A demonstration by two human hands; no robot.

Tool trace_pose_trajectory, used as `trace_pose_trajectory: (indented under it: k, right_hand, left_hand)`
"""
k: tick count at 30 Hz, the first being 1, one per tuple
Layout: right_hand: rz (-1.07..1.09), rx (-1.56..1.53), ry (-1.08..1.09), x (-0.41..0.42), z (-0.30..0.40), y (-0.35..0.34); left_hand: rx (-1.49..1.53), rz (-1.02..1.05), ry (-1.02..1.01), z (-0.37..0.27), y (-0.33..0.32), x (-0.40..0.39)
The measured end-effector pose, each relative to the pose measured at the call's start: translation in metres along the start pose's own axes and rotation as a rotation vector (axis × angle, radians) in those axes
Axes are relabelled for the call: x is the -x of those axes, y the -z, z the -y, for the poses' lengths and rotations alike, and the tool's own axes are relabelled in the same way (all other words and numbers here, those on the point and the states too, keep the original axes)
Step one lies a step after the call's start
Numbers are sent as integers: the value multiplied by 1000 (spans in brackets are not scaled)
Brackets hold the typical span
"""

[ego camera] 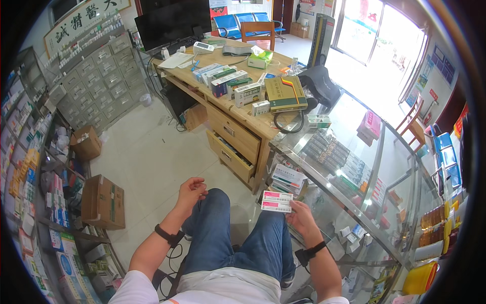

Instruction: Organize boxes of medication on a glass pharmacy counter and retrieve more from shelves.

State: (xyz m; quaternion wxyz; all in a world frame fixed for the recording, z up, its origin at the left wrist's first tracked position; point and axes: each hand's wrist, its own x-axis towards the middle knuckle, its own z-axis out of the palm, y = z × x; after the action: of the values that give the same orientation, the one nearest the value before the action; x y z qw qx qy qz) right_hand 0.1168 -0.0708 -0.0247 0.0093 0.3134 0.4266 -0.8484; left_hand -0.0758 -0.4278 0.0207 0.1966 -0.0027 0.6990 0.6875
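My right hand [302, 218] holds two white-and-pink medicine boxes [276, 201] by their right end, one above the other in view, over my right knee and beside the glass counter. My left hand [191, 193] is raised by my left knee, its fingers loosely curled, with nothing seen in it. Below the counter top, near the held boxes, lie several white medicine packs [286, 176]. Black bands with small devices sit on both wrists.
Ahead, a wooden desk [224, 100] carries medicine boxes and a blood pressure monitor [203, 47]; its lower drawer [229, 155] is pulled out. The glass display counter [341, 190] runs along my right. Stocked shelves and an open cardboard box [102, 201] stand at left.
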Motion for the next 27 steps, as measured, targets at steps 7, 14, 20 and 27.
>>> trace_pose_trajectory:
  k: [7, 14, 20, 27]
  right_hand:
    - [7, -11, 4, 2, 2, -3]
    - [12, -28, 31, 9, 8, 2]
    - [-38, -35, 29, 10, 8, 12]
    - [-65, -89, 33, 12, 4, 35]
  left_hand:
    - [-2, 1, 17, 4, 1, 0]
    - [-14, -7, 27, 5, 0, 1]
    - [-8, 1, 36, 7, -3, 0]
    - [22, 12, 36, 9, -5, 0]
